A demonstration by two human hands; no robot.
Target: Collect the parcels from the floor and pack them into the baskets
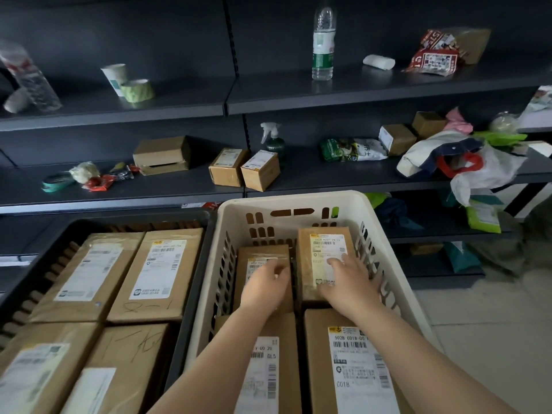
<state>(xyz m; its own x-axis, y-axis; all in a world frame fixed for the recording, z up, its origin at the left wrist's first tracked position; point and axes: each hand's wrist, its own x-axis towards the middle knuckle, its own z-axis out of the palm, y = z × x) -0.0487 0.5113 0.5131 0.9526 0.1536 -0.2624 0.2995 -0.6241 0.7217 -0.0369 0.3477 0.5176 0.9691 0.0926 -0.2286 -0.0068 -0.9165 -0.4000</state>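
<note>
A cream plastic basket (pixel 373 222) stands in front of me with several brown cardboard parcels inside. My left hand (pixel 265 286) rests, fingers curled, on the top of the far-left parcel (pixel 263 255). My right hand (pixel 348 283) lies flat with fingers spread on the far-right parcel (pixel 324 243), which stands higher than its neighbour. Two larger labelled parcels (pixel 355 366) fill the near half of the basket, partly hidden by my forearms. To the left, a black basket (pixel 191 279) is packed with several large parcels (pixel 158 273).
Dark metal shelves (pixel 298 94) run behind the baskets. They carry small cardboard boxes (pixel 245 170), a water bottle (pixel 323 40), a spray bottle (pixel 273 140), tape rolls, paper cups and bags (pixel 466 165). Tiled floor (pixel 493 324) shows at the right.
</note>
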